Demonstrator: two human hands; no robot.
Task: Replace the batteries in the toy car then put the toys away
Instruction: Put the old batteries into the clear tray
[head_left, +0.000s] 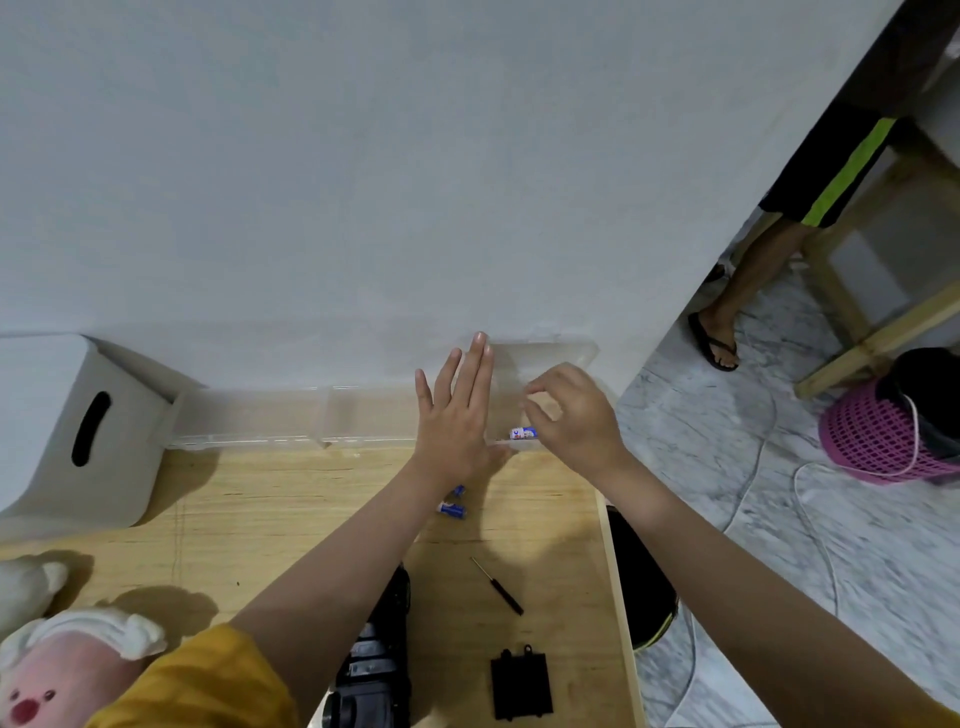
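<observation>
A clear plastic box (249, 415) lies along the wall at the back of the wooden table (260, 519). My left hand (457, 410) is flat and open, fingers up, in front of the box's right part. My right hand (571, 415) hovers over the same part, fingers curled and holding nothing, just above a blue and white battery (522, 433). Two more blue batteries (453, 506) lie on the table beside my left wrist. The black toy car (374, 665) sits at the front under my left forearm. Its black battery cover (521, 685) lies to the right, and a small screwdriver (497, 586) lies above it.
A white storage bin (67, 431) with a slot handle stands at the back left. Plush toys (62, 660) lie at the front left. The table's right edge runs past the cover. On the floor to the right are a pink basket (878, 441), a cable and another person's leg (748, 275).
</observation>
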